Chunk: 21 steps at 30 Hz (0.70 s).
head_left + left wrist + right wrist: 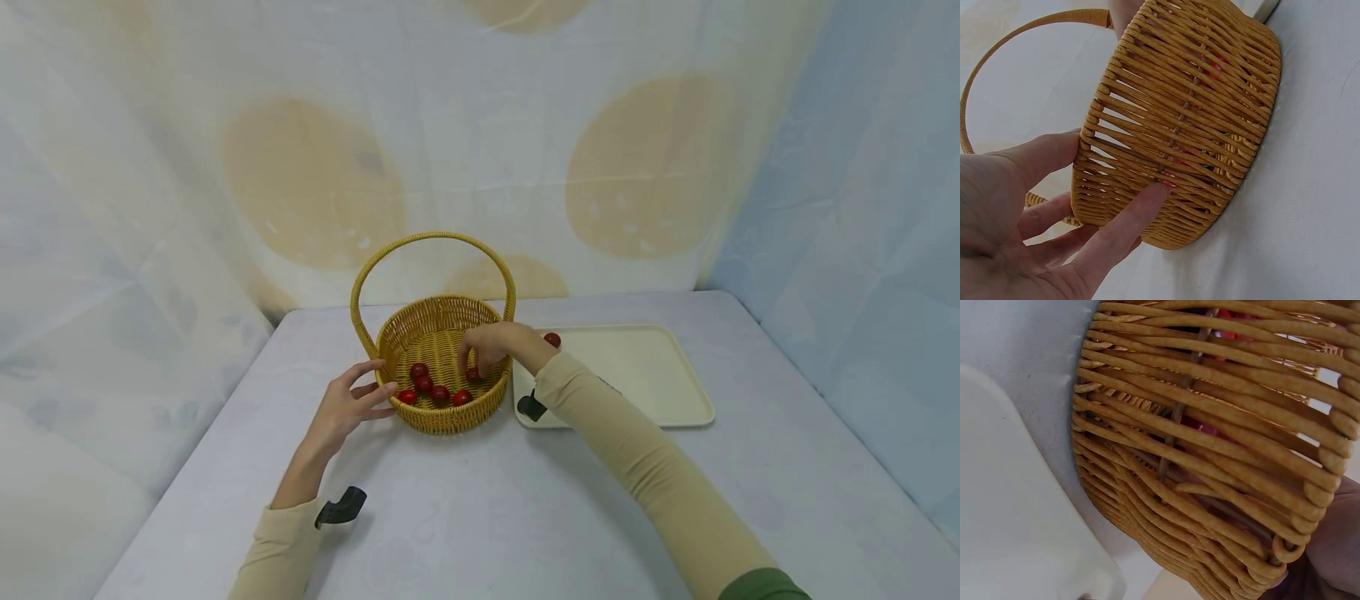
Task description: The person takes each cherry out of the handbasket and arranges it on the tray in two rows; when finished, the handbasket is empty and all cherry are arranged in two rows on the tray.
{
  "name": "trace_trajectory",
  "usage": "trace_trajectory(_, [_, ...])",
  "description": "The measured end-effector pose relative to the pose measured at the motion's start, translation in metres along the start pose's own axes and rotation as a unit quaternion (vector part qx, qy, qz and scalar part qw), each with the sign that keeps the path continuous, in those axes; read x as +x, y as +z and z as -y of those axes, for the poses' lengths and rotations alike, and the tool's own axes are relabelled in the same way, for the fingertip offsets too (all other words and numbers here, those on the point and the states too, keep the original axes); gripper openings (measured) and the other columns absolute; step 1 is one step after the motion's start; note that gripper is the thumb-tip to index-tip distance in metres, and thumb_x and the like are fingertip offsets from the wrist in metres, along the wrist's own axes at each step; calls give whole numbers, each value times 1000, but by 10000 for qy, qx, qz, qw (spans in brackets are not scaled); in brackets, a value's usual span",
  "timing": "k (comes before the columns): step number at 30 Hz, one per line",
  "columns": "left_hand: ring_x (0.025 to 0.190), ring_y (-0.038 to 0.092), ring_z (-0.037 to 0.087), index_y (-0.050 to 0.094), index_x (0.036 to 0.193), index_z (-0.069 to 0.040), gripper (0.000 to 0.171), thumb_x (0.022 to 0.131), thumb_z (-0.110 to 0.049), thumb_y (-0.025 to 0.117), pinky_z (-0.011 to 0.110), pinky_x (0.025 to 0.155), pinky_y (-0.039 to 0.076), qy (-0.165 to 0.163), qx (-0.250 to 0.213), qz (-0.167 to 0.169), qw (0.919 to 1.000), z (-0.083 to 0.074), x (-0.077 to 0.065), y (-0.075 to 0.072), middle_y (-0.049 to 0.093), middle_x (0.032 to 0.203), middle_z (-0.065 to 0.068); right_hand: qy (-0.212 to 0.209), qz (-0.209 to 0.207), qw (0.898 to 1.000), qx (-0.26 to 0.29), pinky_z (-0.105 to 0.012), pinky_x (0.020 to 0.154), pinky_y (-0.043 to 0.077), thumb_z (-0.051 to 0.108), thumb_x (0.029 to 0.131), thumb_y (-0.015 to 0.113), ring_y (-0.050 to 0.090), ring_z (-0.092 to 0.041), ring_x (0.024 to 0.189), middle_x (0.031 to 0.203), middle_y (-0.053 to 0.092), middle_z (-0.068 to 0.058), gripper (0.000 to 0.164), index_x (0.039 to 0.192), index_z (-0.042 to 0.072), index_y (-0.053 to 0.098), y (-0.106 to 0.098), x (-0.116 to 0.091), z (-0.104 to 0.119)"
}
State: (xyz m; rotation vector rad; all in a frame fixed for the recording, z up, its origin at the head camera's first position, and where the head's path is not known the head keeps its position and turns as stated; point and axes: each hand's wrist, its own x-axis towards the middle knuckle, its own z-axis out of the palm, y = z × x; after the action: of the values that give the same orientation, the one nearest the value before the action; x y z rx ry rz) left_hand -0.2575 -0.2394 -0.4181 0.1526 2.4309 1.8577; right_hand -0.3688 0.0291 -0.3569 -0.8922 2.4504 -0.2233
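Observation:
A round yellow-brown wicker basket (446, 423) with a tall hoop handle (432, 236) stands on the table. Several small, shiny, dark-red round fruits (440, 394) lie in it, mostly toward the near side. My left hand (341, 412) is at the basket's left side, fingers spread and fairly straight, touching the rim and outer wall (1179, 125). Over the right rim reaches my right hand (487, 343), fingers bent down inside, with a red fruit (473, 374) between the fingertips. In the right wrist view the basket wall (1210, 425) hides those fingertips.
A cream rectangular tray (637, 375) lies right of the basket, close beside it. One red fruit (552, 339) is on its far left part, next to my right wrist. Behind the white-covered table (465, 517) hangs a patterned curtain (480, 150).

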Motion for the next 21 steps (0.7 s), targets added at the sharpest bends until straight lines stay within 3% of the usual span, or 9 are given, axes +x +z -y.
trace_trajectory(12, [132, 51, 41, 37, 148, -7, 72, 90, -30, 72, 46, 87, 60, -28, -26, -15, 10000, 0, -1, -1, 32, 157, 18, -198, 17, 9997, -119, -34, 93, 55, 5, 91, 68, 60, -19, 109, 126, 63, -10, 31, 119, 19, 70, -1, 0, 1])
trace_trajectory(21, [132, 50, 41, 37, 148, -6, 72, 89, -30, 73, 43, 85, 61, -22, -22, -27, 10000, 0, 0, -1, 31, 157, 18, -474, -312, 9984, -13, -28, 83, 58, 7, 92, 68, 66, -19, 103, 118, 68, -8, 30, 121, 14, 68, -4, -2, 0])
